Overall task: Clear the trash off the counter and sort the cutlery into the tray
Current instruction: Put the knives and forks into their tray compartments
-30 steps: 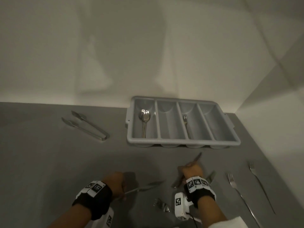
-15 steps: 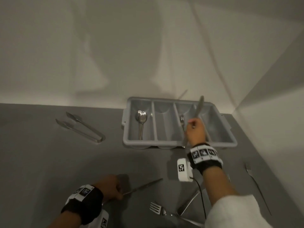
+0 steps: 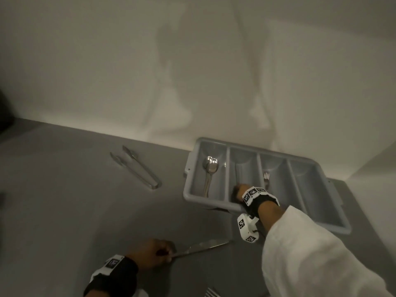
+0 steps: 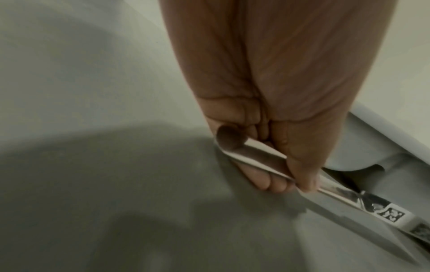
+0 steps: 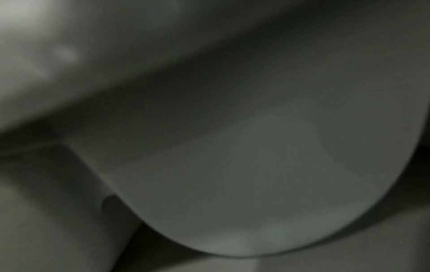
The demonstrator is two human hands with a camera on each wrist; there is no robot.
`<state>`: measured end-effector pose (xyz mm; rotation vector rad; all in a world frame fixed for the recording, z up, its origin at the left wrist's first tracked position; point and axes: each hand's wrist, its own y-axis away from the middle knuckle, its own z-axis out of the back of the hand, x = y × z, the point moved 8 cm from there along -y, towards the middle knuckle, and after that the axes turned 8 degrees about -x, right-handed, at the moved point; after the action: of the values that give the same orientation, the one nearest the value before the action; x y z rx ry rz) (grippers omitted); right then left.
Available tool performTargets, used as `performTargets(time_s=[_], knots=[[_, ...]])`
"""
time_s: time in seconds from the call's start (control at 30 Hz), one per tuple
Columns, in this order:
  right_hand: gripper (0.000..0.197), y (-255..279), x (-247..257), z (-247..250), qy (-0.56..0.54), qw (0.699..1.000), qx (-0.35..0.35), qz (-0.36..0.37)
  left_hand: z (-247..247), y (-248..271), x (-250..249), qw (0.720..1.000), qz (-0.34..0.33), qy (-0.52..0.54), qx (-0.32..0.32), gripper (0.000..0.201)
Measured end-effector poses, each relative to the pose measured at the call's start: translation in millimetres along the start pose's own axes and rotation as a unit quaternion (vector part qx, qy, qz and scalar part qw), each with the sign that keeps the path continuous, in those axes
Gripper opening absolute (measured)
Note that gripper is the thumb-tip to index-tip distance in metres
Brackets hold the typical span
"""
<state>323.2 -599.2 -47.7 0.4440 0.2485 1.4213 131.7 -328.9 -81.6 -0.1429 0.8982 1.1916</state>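
Observation:
A grey four-compartment tray (image 3: 244, 146) sits at the back right of the counter. Two spoons (image 3: 210, 166) lie in its first compartment and a fork (image 3: 266, 176) in the third. My right hand (image 3: 239, 191) is down in the near end of the second compartment, at the handle of a knife (image 3: 237, 173) that lies dimly along it. The fingers are hidden. The right wrist view is a dark blur of tray plastic (image 5: 256, 174). My left hand (image 3: 154, 251) pinches the handle of a second knife (image 3: 205, 246) flat on the counter; thumb and fingers (image 4: 300, 165) grip that knife (image 4: 251, 154).
Metal tongs (image 3: 137, 168) lie on the counter left of the tray. Fork tines (image 3: 211, 293) show at the bottom edge. White walls close the counter at the back and right. My white sleeve (image 3: 310, 254) covers the counter's near right.
My right hand lifted a knife from the counter, carried it over the tray and lowered it into the second compartment. My left hand kept its grip on the other knife.

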Motion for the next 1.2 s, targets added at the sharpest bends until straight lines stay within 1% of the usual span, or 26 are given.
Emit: performTargets(time_s=[0.07, 0.1, 0.13, 0.17, 0.2, 0.23, 0.27, 0.33, 0.37, 0.4, 0.43, 0.47, 0.5, 0.53, 0.6, 0.67, 0.73, 0.8, 0.87, 0.93, 1.07, 1.13, 1.2], knots=[[0.044, 9.2, 5.9, 0.2, -0.016, 1.000, 0.002, 0.018, 0.3, 1.7, 2.9, 1.000, -0.001, 0.013, -0.027, 0.015], [0.044, 13.0, 6.3, 2.9, -0.044, 0.999, -0.014, 0.026, -0.2, 2.4, 4.7, 0.999, 0.006, 0.013, -0.039, 0.017], [0.043, 18.2, 5.0, 8.7, -0.092, 0.995, -0.036, 0.030, 0.2, 4.8, 3.6, 0.998, 0.013, 0.021, -0.051, 0.016], [0.040, 25.5, 1.1, 17.0, -0.158, 0.985, -0.069, 0.029, 0.6, 7.7, 0.2, 0.997, 0.015, 0.036, -0.068, 0.015], [0.037, 35.6, -5.1, 28.4, -0.227, 0.967, -0.113, 0.035, 1.5, 10.5, -5.4, 0.995, 0.012, 0.058, -0.085, 0.016], [0.037, 49.0, -14.0, 43.2, -0.273, 0.944, -0.177, 0.049, 3.5, 11.7, -13.7, 0.991, 0.007, 0.081, -0.105, 0.017], [0.037, 67.0, -25.1, 57.6, -0.304, 0.919, -0.241, 0.067, 6.6, 12.9, -28.8, 0.988, 0.003, 0.100, -0.116, 0.017], [0.034, 111.3, -52.4, 76.5, -0.321, 0.874, -0.350, 0.105, 13.7, 5.5, -60.3, 0.979, -0.001, 0.154, -0.136, 0.004], [0.032, 133.8, -68.9, 77.7, -0.319, 0.859, -0.386, 0.105, 19.3, -3.1, -76.6, 0.970, 0.002, 0.190, -0.154, 0.013], [0.030, 152.2, -87.3, 73.0, -0.312, 0.851, -0.411, 0.098, 27.4, -13.5, -92.3, 0.960, 0.006, 0.213, -0.180, 0.021], [0.029, 169.4, -107.4, 64.3, -0.302, 0.848, -0.428, 0.083, 34.5, -26.8, -106.1, 0.951, 0.002, 0.228, -0.210, 0.026], [0.028, 182.7, -128.8, 51.7, -0.296, 0.847, -0.437, 0.064, 42.3, -40.9, -122.7, 0.942, -0.016, 0.234, -0.241, 0.027], [0.029, 194.4, -148.9, 36.6, -0.293, 0.849, -0.438, 0.041, 48.3, -56.2, -138.2, 0.933, -0.034, 0.241, -0.266, 0.023], [0.031, 204.0, -169.5, 18.8, -0.290, 0.855, -0.430, 0.015, 50.1, -72.9, -154.2, 0.929, -0.049, 0.243, -0.274, 0.022], [0.032, 221.9, -206.8, -15.8, -0.278, 0.867, -0.412, -0.044, 47.3, -107.9, -183.6, 0.933, -0.064, 0.227, -0.273, 0.032], [0.030, 240.3, -240.6, -49.4, -0.298, 0.866, -0.385, -0.116, 45.6, -137.3, -211.2, 0.940, -0.066, 0.181, -0.281, 0.039], [0.031, 254.6, -265.5, -79.0, -0.296, 0.873, -0.344, -0.179, 34.0, -166.3, -226.9, 0.956, -0.040, 0.141, -0.255, 0.039], [0.033, 261.7, -282.8, -102.2, -0.265, 0.890, -0.292, -0.229, 14.7, -200.2, -219.7, 0.977, 0.013, 0.051, -0.205, 0.040], [0.040, 262.7, -293.8, -121.5, -0.262, 0.898, -0.245, -0.256, -1.7, -225.5, -206.0, 0.985, 0.063, -0.015, -0.161, 0.043], [0.040, 263.1, -298.2, -131.0, -0.274, 0.894, -0.226, -0.271, -13.3, -238.0, -199.3, 0.987, 0.098, -0.039, -0.125, 0.045], [0.029, 260.9, -299.8, -132.2, -0.239, 0.896, -0.231, -0.293, -27.9, -242.7, -196.8, 0.986, 0.106, -0.111, -0.060, 0.039], [0.027, 259.9, -298.7, -131.9, -0.224, 0.896, -0.233, -0.304, -28.1, -240.7, -198.7, 0.984, 0.102, -0.136, -0.056, 0.037], [0.024, 258.8, -297.4, -131.5, -0.209, 0.899, -0.230, -0.309, -26.9, -237.2, -202.2, 0.984, 0.093, -0.139, -0.057, 0.035]])
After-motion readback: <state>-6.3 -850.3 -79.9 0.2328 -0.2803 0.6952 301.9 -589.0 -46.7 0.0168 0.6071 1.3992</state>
